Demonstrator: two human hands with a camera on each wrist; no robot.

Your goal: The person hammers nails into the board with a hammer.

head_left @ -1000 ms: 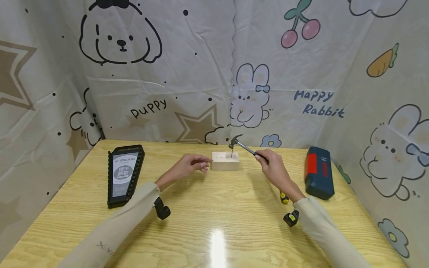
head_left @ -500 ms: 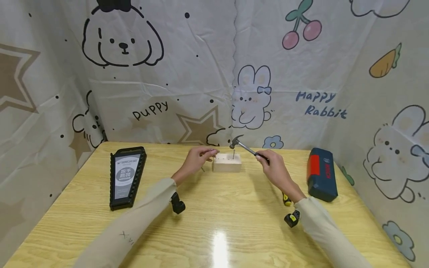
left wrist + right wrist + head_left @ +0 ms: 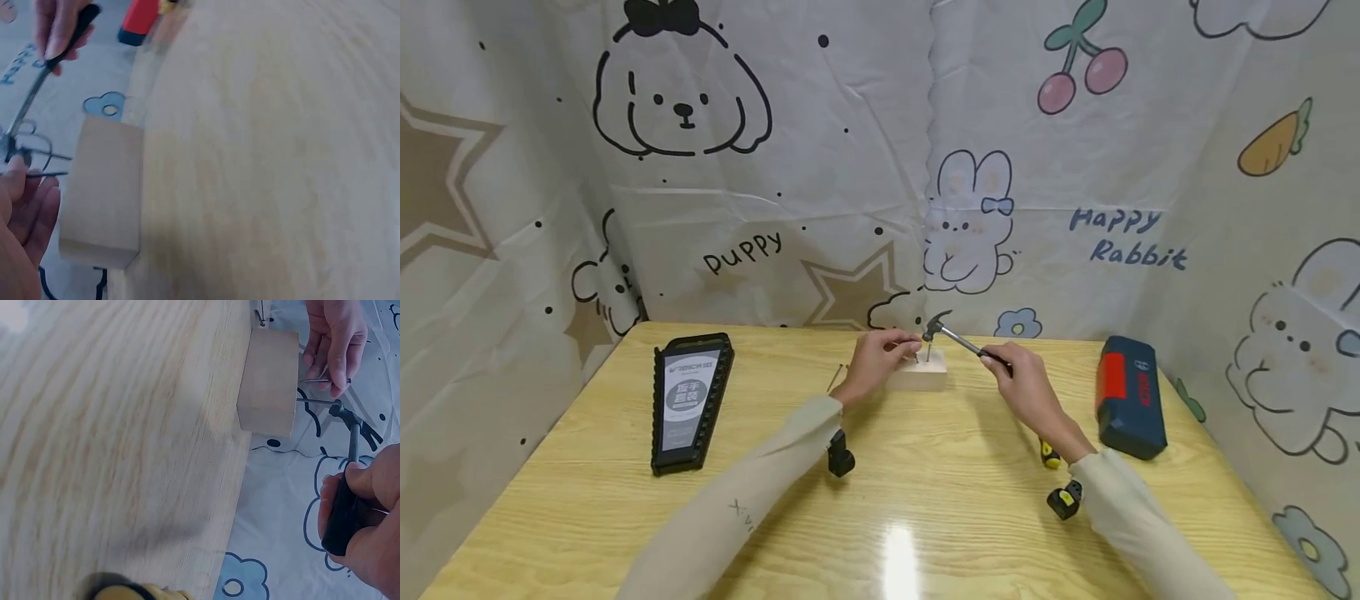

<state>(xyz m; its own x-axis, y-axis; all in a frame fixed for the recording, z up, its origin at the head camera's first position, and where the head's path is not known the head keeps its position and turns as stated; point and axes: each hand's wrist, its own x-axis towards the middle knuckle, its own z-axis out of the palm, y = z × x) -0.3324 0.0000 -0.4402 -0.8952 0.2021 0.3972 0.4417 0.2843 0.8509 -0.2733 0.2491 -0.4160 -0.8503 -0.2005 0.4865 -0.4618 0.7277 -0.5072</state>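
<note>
A pale wooden block (image 3: 925, 382) lies near the table's back edge. One nail (image 3: 314, 400) stands upright in its top face. My right hand (image 3: 1026, 382) grips a claw hammer (image 3: 961, 338) by its black handle, and the hammer head is at that nail's head. Between thumb and fingers, my left hand (image 3: 877, 360) pinches a second nail (image 3: 49, 174), pointed at the block's top beside the first. Whether its tip is inside the wood, I cannot tell. In the head view my left hand covers the block's left part.
Loose nails (image 3: 835, 377) lie left of the block. At the left is a black wrench-set case (image 3: 688, 404); a dark blue and red Bosch box (image 3: 1131, 398) stands at the right. A yellow-and-black handle (image 3: 1049, 455) lies beside my right forearm. A printed cloth (image 3: 850, 208) hangs behind the table.
My left hand has moved right from beside the block to over its top, bringing a nail. The loose nails have come into view behind it. The right hand holds the hammer nearly still.
</note>
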